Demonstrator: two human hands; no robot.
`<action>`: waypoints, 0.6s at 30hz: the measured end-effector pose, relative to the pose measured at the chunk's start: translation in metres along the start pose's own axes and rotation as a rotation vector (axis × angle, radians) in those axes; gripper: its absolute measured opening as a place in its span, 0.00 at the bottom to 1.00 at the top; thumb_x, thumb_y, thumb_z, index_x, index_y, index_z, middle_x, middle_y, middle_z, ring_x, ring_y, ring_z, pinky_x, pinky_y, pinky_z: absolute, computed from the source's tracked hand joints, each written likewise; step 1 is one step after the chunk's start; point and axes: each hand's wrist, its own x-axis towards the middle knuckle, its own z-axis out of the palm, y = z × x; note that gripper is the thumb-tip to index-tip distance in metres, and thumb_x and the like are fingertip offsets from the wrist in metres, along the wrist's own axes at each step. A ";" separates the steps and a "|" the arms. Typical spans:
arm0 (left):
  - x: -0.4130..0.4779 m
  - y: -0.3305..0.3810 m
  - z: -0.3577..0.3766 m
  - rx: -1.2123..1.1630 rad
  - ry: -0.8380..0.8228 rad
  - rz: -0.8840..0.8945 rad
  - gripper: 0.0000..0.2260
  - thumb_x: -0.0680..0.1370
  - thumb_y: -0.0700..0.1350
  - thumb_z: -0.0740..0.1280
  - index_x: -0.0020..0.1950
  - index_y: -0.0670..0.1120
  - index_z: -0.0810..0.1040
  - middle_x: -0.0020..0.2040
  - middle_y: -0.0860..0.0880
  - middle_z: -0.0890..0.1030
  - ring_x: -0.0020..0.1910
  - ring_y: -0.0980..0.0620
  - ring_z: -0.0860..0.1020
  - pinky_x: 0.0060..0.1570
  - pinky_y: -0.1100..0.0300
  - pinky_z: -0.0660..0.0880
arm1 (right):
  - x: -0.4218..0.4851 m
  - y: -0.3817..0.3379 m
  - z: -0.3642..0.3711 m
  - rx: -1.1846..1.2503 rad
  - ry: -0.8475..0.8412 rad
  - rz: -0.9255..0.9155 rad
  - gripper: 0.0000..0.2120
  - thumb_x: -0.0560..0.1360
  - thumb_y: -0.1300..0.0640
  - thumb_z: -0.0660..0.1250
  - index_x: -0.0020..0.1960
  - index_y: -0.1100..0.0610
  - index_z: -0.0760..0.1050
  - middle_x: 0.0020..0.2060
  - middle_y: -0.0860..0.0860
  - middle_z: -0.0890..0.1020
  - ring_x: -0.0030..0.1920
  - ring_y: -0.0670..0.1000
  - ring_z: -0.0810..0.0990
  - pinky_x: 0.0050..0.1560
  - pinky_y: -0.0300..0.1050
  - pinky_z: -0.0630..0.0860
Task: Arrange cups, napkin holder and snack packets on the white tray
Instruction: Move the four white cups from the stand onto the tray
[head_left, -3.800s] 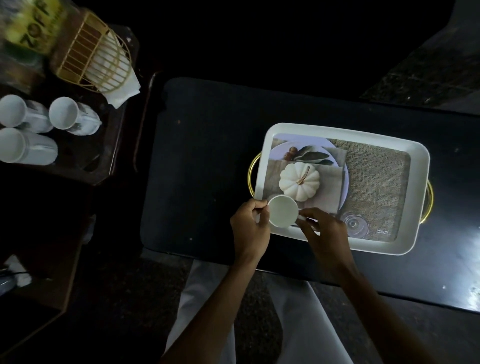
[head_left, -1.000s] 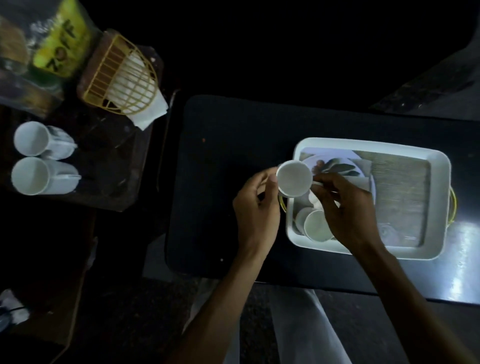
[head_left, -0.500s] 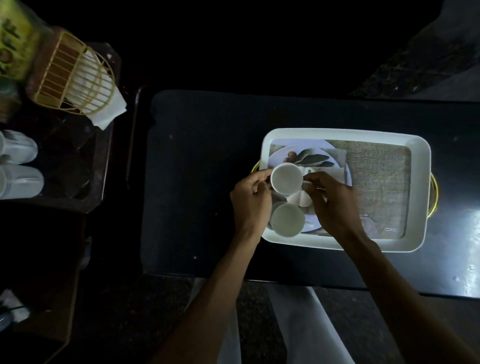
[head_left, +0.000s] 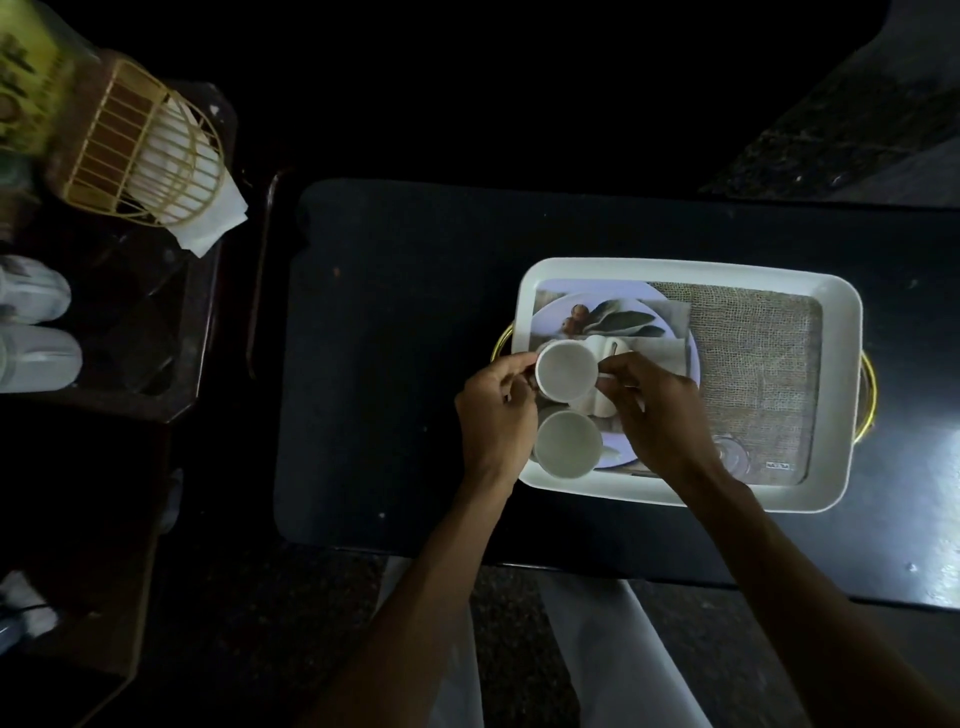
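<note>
The white tray (head_left: 841, 312) with gold handles lies on the dark table. One white cup (head_left: 569, 447) stands at the tray's near-left corner. A second white cup (head_left: 565, 370) sits just behind it, held between both hands: my left hand (head_left: 493, 415) touches its left side and my right hand (head_left: 654, 415) pinches its handle side. Whether its base touches the tray I cannot tell. On the side table at left lie two more white cups (head_left: 36, 332), the gold wire napkin holder (head_left: 140, 150) with white napkins, and a yellow-green snack packet (head_left: 23, 93).
The tray's floor carries a printed picture of a plate, pumpkin and burlap (head_left: 753, 364). The dark side table (head_left: 171, 353) stands left of the black table (head_left: 389, 338). My white-clad legs show below the table's near edge.
A second cup has come from the side table into the tray, behind the first. Over the last half second it has settled slightly lower; my hands keep their hold.
</note>
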 end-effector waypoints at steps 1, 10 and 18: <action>-0.001 0.000 -0.001 0.025 -0.006 0.018 0.15 0.81 0.33 0.61 0.60 0.45 0.84 0.55 0.52 0.86 0.56 0.57 0.83 0.61 0.57 0.80 | 0.000 -0.001 -0.001 0.009 -0.011 0.008 0.05 0.78 0.63 0.68 0.53 0.62 0.81 0.46 0.55 0.86 0.46 0.48 0.82 0.40 0.21 0.67; -0.015 -0.005 -0.047 0.514 0.029 0.507 0.17 0.83 0.40 0.64 0.72 0.42 0.75 0.72 0.45 0.76 0.73 0.47 0.73 0.70 0.53 0.73 | -0.016 -0.045 -0.003 -0.249 0.057 -0.161 0.16 0.77 0.63 0.68 0.64 0.62 0.75 0.63 0.58 0.78 0.66 0.58 0.75 0.64 0.50 0.72; -0.014 -0.025 -0.147 1.055 0.134 0.670 0.28 0.85 0.59 0.50 0.80 0.44 0.63 0.82 0.42 0.60 0.82 0.41 0.55 0.77 0.38 0.59 | -0.018 -0.118 0.064 -0.482 -0.097 -0.272 0.35 0.80 0.39 0.57 0.79 0.57 0.55 0.80 0.55 0.53 0.80 0.55 0.46 0.77 0.58 0.55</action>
